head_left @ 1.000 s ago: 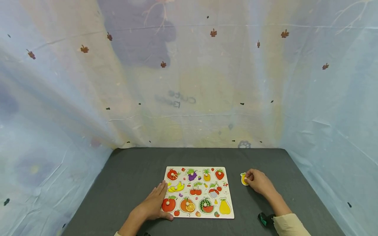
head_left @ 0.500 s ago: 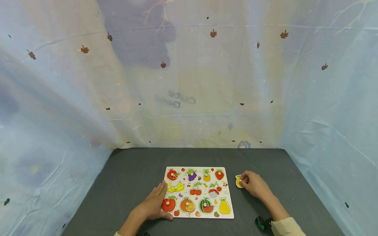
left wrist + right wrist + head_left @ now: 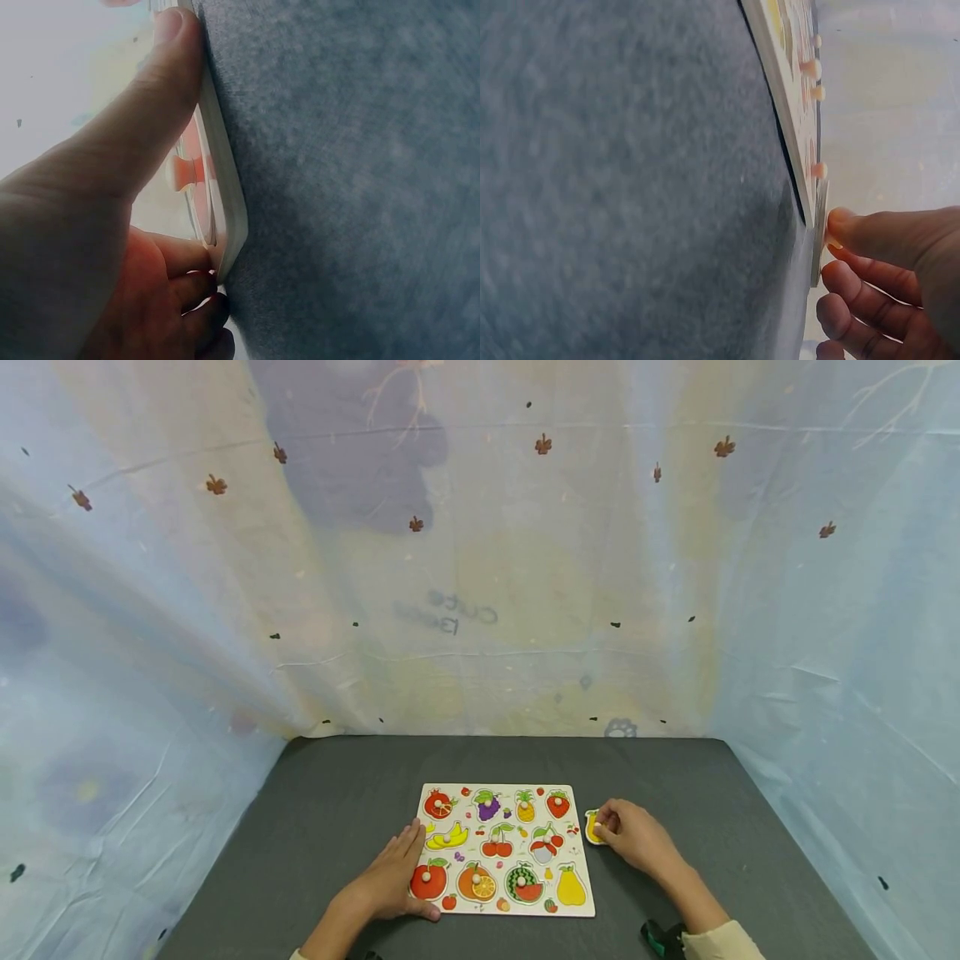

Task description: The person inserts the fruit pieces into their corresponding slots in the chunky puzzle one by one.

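Note:
A white fruit puzzle board (image 3: 517, 906) lies flat on the table, most of its fruit shapes bearing small knobs. My left hand (image 3: 390, 875) rests at its near left corner. Its fingers lie straight along the left edge; in the left wrist view the thumb (image 3: 161, 97) stretches along the front edge. Just off the board's right side, my right hand (image 3: 639, 837) pinches a yellow pear puzzle piece (image 3: 591, 828) by its knob. The right wrist view shows this piece edge-on, tilted steeply in that picture, close to the board's corner. A pear shape (image 3: 571, 887) without a knob shows at the board's lower right.
A dark grey cloth (image 3: 345, 810) covers the table. Pale patterned curtains (image 3: 510, 568) hang behind it and at both sides. A black wrist strap (image 3: 663, 937) is on the right forearm near the sleeve.
My right hand has moved left and slightly nearer with the pear puzzle piece, bringing it close to the board's right edge. The left hand and the board have stayed put.

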Action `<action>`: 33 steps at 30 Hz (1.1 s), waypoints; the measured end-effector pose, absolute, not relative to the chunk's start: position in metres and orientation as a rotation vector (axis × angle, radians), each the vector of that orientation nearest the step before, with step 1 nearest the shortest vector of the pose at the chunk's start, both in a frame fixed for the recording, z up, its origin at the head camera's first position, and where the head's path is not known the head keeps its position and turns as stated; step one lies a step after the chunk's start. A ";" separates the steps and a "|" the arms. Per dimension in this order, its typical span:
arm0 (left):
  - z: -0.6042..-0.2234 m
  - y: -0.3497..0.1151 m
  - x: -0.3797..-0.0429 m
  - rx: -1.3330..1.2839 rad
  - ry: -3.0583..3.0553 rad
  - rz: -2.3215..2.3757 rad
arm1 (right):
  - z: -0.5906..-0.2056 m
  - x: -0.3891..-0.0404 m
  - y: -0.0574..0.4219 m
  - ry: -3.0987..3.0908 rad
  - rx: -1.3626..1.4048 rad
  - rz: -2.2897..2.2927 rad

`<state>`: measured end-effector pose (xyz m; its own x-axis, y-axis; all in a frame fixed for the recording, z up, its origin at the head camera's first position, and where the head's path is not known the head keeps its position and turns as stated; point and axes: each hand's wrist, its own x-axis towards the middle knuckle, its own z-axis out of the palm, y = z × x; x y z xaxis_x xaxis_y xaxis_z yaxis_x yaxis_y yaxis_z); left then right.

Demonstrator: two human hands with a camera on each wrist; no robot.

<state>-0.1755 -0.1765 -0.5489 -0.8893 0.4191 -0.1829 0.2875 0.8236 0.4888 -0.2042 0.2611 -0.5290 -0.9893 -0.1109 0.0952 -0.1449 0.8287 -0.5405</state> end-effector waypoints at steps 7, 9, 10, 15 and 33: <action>-0.548 -0.176 -0.176 0.516 2.723 0.648 | -0.526 -0.199 0.251 -2.955 0.204 0.869; -0.548 -0.176 -0.176 0.517 2.724 0.649 | -0.526 -0.198 0.248 -2.958 0.198 0.868; -0.548 -0.176 -0.176 0.519 2.723 0.650 | -0.526 -0.198 0.247 -2.961 0.197 0.870; -0.547 -0.176 -0.175 0.531 2.719 0.659 | -0.525 -0.194 0.241 -2.971 0.198 0.888; -0.545 -0.175 -0.175 0.501 2.718 0.650 | -0.523 -0.184 0.230 -2.976 0.252 0.913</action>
